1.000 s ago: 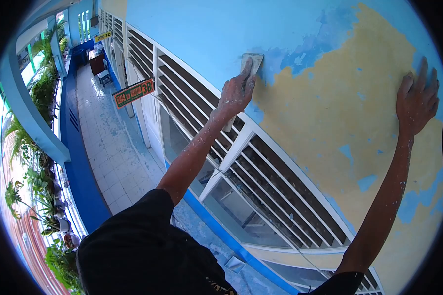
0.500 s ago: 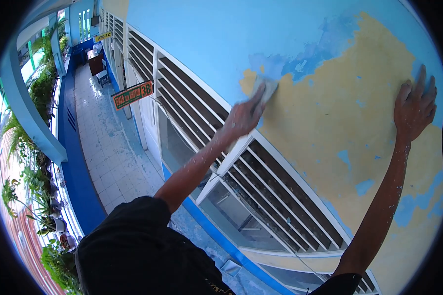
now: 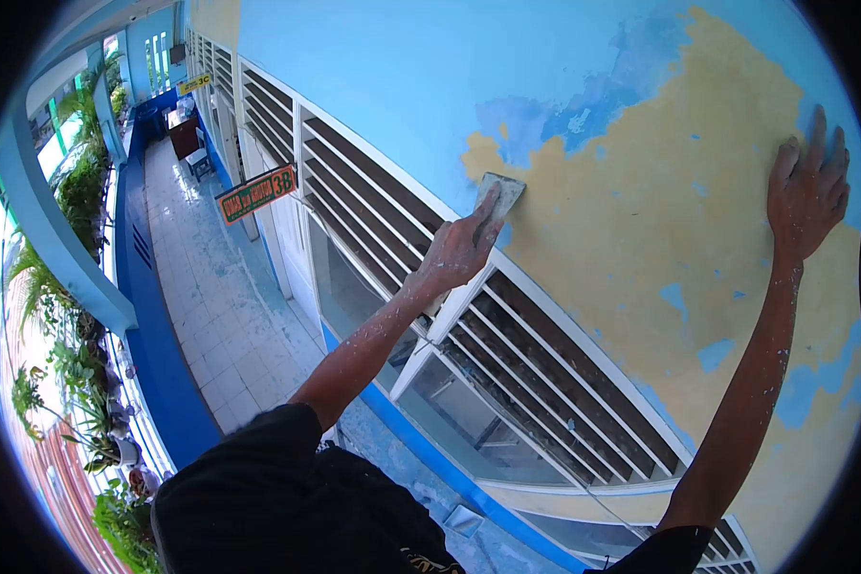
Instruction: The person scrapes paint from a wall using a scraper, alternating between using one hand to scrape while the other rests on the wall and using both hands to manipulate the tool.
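My left hand (image 3: 459,251) is closed around a scraper (image 3: 505,191) with a flat, greyish, smeared blade. The blade rests against the wall (image 3: 631,210) at the left border of a bared tan patch, just above the window frame. Its handle is mostly hidden in my fingers. Flat on the tan surface at the far right lies my right hand (image 3: 805,201), fingers spread and holding nothing. Light blue paint (image 3: 392,77) surrounds the patch, with darker blue remnants (image 3: 584,115) along its upper edge. Pale specks dot both forearms.
Below the patch runs a white-framed louvred window (image 3: 564,383). A hanging 3-B sign (image 3: 256,194) juts out over the tiled walkway (image 3: 201,316). Potted plants (image 3: 77,383) line the left side past a blue low wall (image 3: 158,383). A dark cabinet (image 3: 184,137) stands farther down.
My left hand and the scraper have shifted slightly down and left along the wall, away from the patch's upper corner. The right hand remains spread on the wall.
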`<state>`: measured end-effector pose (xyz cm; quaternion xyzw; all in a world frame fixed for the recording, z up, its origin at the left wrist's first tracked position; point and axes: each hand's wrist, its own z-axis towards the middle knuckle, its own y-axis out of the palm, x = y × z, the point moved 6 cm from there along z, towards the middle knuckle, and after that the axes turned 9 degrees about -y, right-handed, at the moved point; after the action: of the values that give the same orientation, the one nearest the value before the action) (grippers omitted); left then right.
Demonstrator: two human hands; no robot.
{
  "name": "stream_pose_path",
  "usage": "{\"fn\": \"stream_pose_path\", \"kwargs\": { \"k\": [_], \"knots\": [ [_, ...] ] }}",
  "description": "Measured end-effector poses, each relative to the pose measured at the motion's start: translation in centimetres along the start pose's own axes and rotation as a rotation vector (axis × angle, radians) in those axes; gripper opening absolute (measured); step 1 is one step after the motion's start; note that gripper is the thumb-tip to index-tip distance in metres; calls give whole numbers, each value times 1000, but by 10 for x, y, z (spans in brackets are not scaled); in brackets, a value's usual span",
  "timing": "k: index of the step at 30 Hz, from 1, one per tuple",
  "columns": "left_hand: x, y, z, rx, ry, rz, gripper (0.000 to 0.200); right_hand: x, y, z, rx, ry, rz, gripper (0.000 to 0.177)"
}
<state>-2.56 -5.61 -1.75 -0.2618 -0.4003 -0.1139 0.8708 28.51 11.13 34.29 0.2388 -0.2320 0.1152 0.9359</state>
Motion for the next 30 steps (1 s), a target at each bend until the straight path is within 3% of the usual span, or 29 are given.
{"fn": "stream_pose_path", "kwargs": {
  "k": [4, 8, 12, 15, 16, 19, 20, 27, 30],
  "knots": [
    [7, -16, 4, -140, -139, 39, 62, 3, 7, -1, -27, -22, -16, 56],
    [2, -10, -3, -72, -109, 70, 61, 6, 14, -5, -102, -7, -9, 57],
    [-6, 10, -13, -32, -174, -92, 60, 1, 2, 0, -17, -7, 1, 56],
    [-6, -2, 14, 169, -26, -33, 59, -1, -1, 0, 1, -11, 17, 56],
    [22, -23, 17, 19, -279, -132, 59, 0, 1, -2, -11, -14, 27, 56],
    [21, -17, 14, 100, -111, -46, 58, 4, 6, -2, -52, -11, 26, 55],
    [15, -10, 4, -6, -214, -144, 59, 1, 4, -2, -41, -9, 9, 55],
    [20, -13, 3, -58, -323, -191, 58, 6, 9, -3, -78, -17, 1, 54],
    [11, -12, 11, 63, -217, -190, 60, 3, 5, -1, -40, -15, 0, 55]
  ]
}}
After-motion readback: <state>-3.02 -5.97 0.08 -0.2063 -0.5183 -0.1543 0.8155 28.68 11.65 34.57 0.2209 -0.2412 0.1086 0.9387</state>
